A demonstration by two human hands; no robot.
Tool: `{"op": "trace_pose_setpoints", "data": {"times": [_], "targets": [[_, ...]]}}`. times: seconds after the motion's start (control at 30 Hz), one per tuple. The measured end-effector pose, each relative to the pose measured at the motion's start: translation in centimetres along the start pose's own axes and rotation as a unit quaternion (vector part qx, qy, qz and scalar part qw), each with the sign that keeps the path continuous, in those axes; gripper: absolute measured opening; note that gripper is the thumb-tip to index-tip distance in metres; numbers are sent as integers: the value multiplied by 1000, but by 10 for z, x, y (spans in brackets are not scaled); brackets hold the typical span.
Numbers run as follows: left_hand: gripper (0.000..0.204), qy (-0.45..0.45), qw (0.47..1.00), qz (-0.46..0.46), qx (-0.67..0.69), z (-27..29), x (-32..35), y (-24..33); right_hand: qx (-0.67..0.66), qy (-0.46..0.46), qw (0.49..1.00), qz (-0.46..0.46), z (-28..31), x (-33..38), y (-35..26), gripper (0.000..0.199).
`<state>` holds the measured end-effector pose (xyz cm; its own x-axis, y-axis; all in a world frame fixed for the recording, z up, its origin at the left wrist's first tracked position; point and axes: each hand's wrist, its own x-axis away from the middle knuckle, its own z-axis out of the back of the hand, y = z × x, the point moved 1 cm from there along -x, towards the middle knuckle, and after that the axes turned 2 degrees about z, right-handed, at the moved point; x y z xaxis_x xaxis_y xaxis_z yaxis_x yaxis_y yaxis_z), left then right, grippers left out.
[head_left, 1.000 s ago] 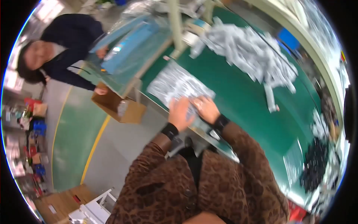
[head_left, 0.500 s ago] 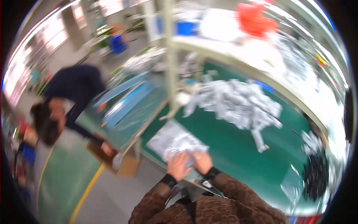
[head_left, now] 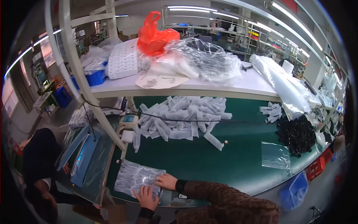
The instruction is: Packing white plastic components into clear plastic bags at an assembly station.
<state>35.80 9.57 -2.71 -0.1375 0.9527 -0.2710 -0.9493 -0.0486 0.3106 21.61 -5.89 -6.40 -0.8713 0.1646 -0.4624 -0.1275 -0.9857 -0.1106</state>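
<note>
A clear plastic bag (head_left: 130, 177) full of small whitish packets lies flat at the near left of the green table. My left hand (head_left: 147, 198) rests on its near edge with the fingers spread. My right hand (head_left: 167, 181) lies across the bag's right end, fingers stretched over the plastic. Beyond the bag is a big heap of frosted white packets (head_left: 182, 114). One single packet (head_left: 214, 141) sits apart at the heap's near right.
Farther right are an empty clear bag (head_left: 276, 156), a black pile (head_left: 296, 136) and a small packet cluster (head_left: 271, 112). A shelf (head_left: 223, 87) spans the table's back, carrying a red plastic bag (head_left: 154, 35). At left, a person (head_left: 41, 160) bends beside a side table with a blue device (head_left: 84, 160).
The view has swung to the right and sharpened, so the bag and hands now appear farther left and lower. Both hands stay on the bag, the left fingers more spread.
</note>
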Motion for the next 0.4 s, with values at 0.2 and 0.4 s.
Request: {"op": "trace_pose_setpoints", "data": {"times": [0.2,0.4], "targets": [[51,-18,999,17,-20,0,-5,11,-36,5,999,31,14,-5,7,37],[65,-15,994,64,-86,-23,-4,11,-77,10,996,42,15,-10,-1,37]]}}
